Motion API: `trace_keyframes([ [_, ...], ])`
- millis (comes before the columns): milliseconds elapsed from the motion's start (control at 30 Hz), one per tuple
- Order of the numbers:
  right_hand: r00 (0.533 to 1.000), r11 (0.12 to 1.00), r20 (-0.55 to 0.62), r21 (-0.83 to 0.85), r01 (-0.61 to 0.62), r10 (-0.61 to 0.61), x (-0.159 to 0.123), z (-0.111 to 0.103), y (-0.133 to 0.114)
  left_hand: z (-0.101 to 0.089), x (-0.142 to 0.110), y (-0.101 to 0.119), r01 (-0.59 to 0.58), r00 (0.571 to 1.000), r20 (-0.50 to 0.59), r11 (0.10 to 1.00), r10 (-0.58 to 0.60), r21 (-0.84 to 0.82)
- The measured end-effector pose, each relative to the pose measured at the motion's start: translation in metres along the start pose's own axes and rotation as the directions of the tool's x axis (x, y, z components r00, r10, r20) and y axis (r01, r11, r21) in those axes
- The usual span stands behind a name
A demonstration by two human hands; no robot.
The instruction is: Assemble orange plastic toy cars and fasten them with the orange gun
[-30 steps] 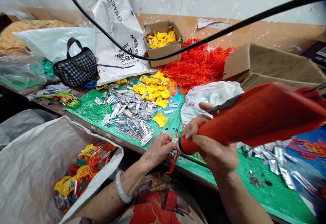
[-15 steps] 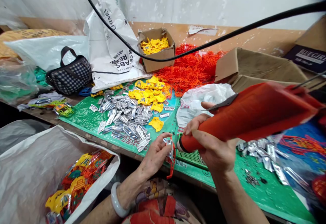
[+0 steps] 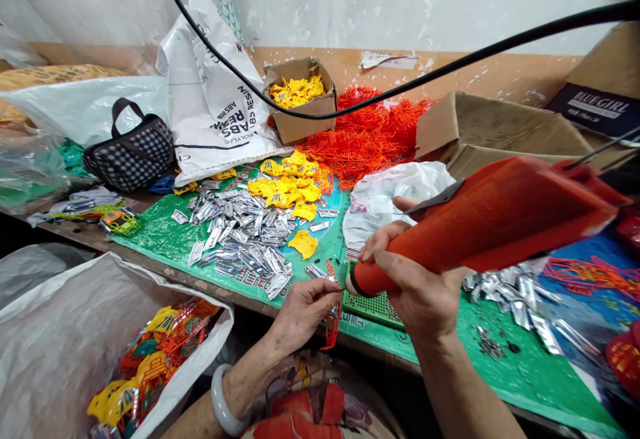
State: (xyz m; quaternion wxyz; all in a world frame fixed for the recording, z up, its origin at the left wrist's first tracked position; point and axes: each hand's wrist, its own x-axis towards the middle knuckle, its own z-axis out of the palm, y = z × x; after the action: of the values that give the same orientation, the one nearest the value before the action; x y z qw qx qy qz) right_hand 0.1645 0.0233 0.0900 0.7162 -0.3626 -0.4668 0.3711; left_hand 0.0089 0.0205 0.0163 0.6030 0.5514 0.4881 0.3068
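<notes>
My green-covered table (image 3: pixel 160 226) goes across the middle of the frame. A big white bag (image 3: pixel 50 332) sits at the lower left, with yellow and red bits inside. A fat red tool (image 3: pixel 480 219) is right of the middle, and my right hand (image 3: pixel 425 296) is wrapped tight around it. Left of the middle lies a heap of shiny silver pieces (image 3: pixel 245 226), with yellow pieces (image 3: pixel 290 182) next to it. My left hand (image 3: pixel 305 312), low in the middle, is pinched on a thin red piece (image 3: pixel 332 329), near the tool's tip.
</notes>
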Motion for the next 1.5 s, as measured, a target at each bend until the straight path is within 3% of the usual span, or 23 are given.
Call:
trace_keyframes([
  [933,0.999,1.0,0.02,-0.003,-0.028,0.028,-0.002,-0.002,0.001,0.004,0.0,-0.003,0.019,1.0,0.025,0.997,-0.018,-0.068],
  [1300,1.0,0.996,0.001,0.082,-0.027,0.027,0.002,0.001,-0.012,-0.007,0.0,-0.008,0.025,0.998,0.048,0.999,-0.028,0.048],
  [1500,0.996,0.997,0.039,0.015,-0.082,0.082,-0.006,-0.001,-0.009,-0.006,0.0,-0.006,-0.03,0.996,0.08,0.999,0.029,0.018],
])
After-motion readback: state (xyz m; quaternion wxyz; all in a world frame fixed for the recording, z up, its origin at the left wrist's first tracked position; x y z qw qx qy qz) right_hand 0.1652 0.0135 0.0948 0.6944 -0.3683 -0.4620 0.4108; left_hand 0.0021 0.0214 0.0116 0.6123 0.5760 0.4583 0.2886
